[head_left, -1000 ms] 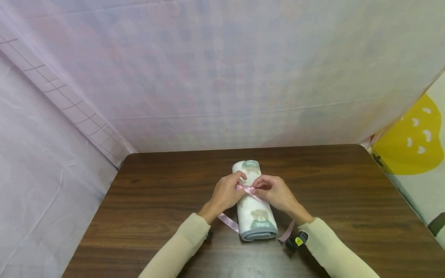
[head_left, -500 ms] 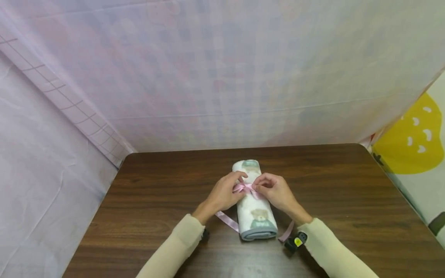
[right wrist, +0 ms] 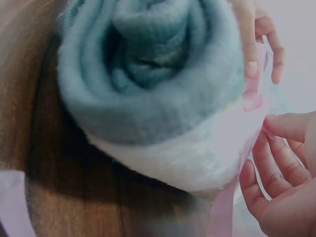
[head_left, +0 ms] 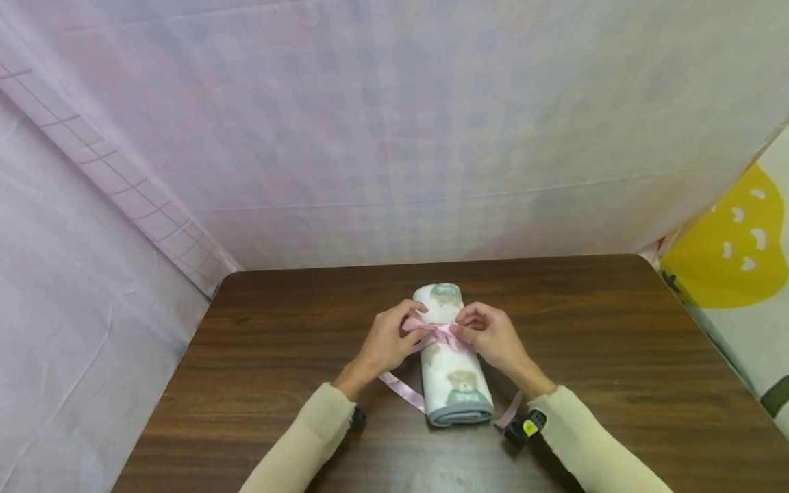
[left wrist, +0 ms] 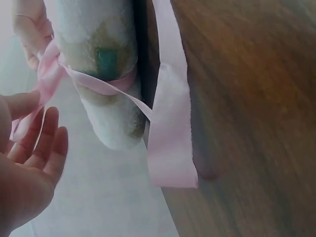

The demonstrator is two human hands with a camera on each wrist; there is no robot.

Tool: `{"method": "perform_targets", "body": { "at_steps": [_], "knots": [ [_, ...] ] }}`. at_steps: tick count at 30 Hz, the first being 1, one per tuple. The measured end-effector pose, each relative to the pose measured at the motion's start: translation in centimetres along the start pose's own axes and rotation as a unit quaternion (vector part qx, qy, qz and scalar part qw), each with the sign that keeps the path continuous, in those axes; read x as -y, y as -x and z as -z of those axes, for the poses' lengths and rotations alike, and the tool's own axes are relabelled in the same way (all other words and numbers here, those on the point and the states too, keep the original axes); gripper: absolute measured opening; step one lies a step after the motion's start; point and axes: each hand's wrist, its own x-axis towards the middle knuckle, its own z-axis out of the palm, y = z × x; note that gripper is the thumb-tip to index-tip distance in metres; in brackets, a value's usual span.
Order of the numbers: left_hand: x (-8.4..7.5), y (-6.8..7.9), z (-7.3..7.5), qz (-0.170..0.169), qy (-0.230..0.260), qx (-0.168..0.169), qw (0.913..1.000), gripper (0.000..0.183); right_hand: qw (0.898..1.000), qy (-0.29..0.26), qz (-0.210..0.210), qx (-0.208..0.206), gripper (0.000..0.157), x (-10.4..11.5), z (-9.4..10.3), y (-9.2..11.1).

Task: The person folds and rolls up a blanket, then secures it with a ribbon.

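A rolled towel (head_left: 453,373), white with a bear print and a grey-green edge, lies lengthwise on the table. Around its middle runs a pink satin ribbon (head_left: 440,334), gathered in a bow-like knot on top. My left hand (head_left: 387,339) pinches a ribbon loop at the left of the knot between thumb and fingers, as the left wrist view also shows. At the knot's right side, thumb and index finger of my right hand (head_left: 493,337) pinch the ribbon. One ribbon tail (left wrist: 170,118) hangs on the left; another tail (head_left: 509,411) lies right of the roll.
The brown wooden table (head_left: 277,342) extends around the roll, its back edge meeting a pale checked curtain (head_left: 394,137). White fabric (head_left: 74,329) hangs at the left. A yellow printed shape (head_left: 733,246) shows on the right wall covering. Dark wrist cameras (head_left: 522,430) sit below the cuffs.
My left hand has moved left, drawing the ribbon loop out from the knot. The right hand has shifted slightly right and up, still pinching the ribbon. The towel has hardly moved.
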Motion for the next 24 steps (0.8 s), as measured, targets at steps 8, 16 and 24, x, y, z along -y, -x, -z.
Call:
{"method": "perform_targets", "body": {
  "at_steps": [8, 16, 24],
  "knots": [
    [0.1, -0.2, 0.0, 0.012, 0.072, -0.016, 0.9972, 0.033, 1.000, -0.002, -0.015, 0.010, 0.014, 0.1, 0.3, -0.1],
    [-0.2, -0.4, -0.3, 0.052, 0.135, -0.036, 0.9888, 0.033, 1.000, 0.007, -0.002, 0.012, 0.015, 0.4, 0.4, 0.0],
    [-2.5, -0.6, 0.6, 0.091, 0.169, -0.050, 0.9801, 0.034, 1.000, 0.013, 0.011, 0.006, 0.013, 0.6, 1.1, 0.0]
  ]
}}
